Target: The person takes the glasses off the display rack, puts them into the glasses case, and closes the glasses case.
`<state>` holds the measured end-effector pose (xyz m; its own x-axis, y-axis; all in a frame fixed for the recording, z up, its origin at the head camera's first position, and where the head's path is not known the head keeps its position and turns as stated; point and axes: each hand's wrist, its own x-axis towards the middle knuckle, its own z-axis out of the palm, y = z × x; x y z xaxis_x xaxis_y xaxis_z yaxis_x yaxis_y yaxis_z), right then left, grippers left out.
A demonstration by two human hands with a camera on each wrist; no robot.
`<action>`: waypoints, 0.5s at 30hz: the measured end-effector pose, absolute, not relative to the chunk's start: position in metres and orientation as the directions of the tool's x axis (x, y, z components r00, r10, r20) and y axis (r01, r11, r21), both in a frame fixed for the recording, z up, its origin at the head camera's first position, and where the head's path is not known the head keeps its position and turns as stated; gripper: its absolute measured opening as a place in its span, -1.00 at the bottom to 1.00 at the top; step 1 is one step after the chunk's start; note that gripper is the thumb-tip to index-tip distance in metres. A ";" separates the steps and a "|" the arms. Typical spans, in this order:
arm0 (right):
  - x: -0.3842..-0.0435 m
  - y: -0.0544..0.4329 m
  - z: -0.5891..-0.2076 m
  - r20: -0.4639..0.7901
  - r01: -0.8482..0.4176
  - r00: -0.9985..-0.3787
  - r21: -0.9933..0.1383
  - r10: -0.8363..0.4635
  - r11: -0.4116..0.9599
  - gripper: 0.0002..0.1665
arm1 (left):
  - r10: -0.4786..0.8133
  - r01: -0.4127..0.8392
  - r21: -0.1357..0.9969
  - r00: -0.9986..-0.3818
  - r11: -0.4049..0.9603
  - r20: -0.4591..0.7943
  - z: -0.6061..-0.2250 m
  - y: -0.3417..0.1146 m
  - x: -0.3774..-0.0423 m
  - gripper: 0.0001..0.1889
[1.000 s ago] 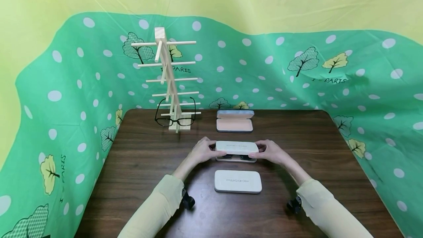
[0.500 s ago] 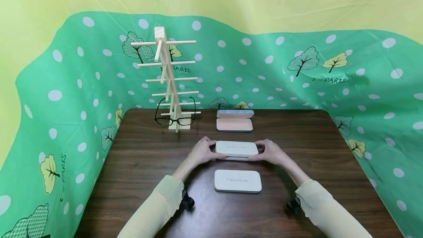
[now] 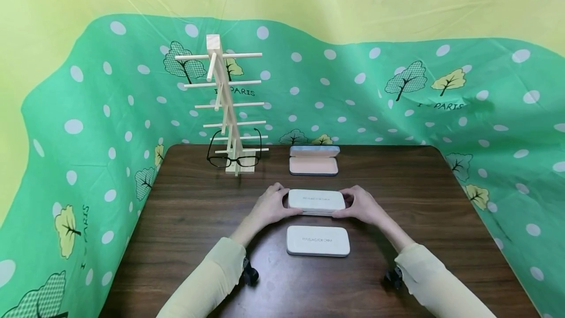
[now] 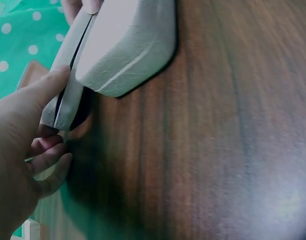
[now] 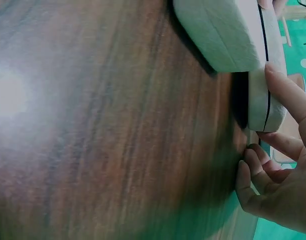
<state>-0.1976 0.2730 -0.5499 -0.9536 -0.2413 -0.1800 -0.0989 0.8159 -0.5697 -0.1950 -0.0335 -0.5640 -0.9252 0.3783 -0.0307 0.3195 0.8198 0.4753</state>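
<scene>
A white glasses case (image 3: pixel 316 200) lies in the middle of the table, its lid down on its base with a thin dark seam between them. My left hand (image 3: pixel 271 205) grips its left end, thumb at the front edge and fingers curled round the end. At the opposite end my right hand (image 3: pixel 363 205) holds it the same way. Both wrist views show the thumbs at the seam of the glasses case (image 4: pixel 68 100). The inside of this case is hidden. Nearer to me lies a second white glasses case (image 3: pixel 318 241), closed, with small lettering on its lid.
An open blue glasses case (image 3: pixel 313 166) with a pale pink lining stands at the back. Left of it, a wooden peg stand (image 3: pixel 225 97) carries black-framed glasses (image 3: pixel 234 162) low down. A dotted green and yellow cloth (image 3: pixel 353 92) surrounds the dark wooden table (image 3: pixel 185 220).
The lid of the middle glasses case has come down; the dark lenses visible inside it a second ago are now covered. Both hands have stayed at its ends.
</scene>
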 end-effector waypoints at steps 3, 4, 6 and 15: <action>-0.193 0.272 -0.552 -0.142 -0.120 -0.963 -0.538 -0.231 0.834 0.01 | 0.400 0.366 0.406 -0.917 0.837 0.003 -0.567 -0.031 -0.192 -0.10; -0.191 0.271 -0.553 -0.129 -0.130 -0.964 -0.529 -0.231 0.839 0.02 | 0.408 0.382 0.380 -0.913 0.842 0.013 -0.568 -0.030 -0.191 -0.11; -0.188 0.270 -0.555 -0.106 -0.148 -0.967 -0.511 -0.233 0.847 0.01 | 0.425 0.410 0.327 -0.905 0.852 0.025 -0.570 -0.029 -0.190 -0.12; -0.184 0.267 -0.559 -0.076 -0.166 -0.971 -0.461 -0.226 0.871 0.00 | 0.496 0.505 0.170 -0.863 0.846 0.097 -0.570 -0.027 -0.186 -0.15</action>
<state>-0.1843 0.2674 -0.5588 -0.9712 -0.2259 -0.0765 -0.1663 0.8714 -0.4615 -0.1859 -0.0275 -0.5696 -0.8629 0.4960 0.0971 0.5054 0.8460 0.1697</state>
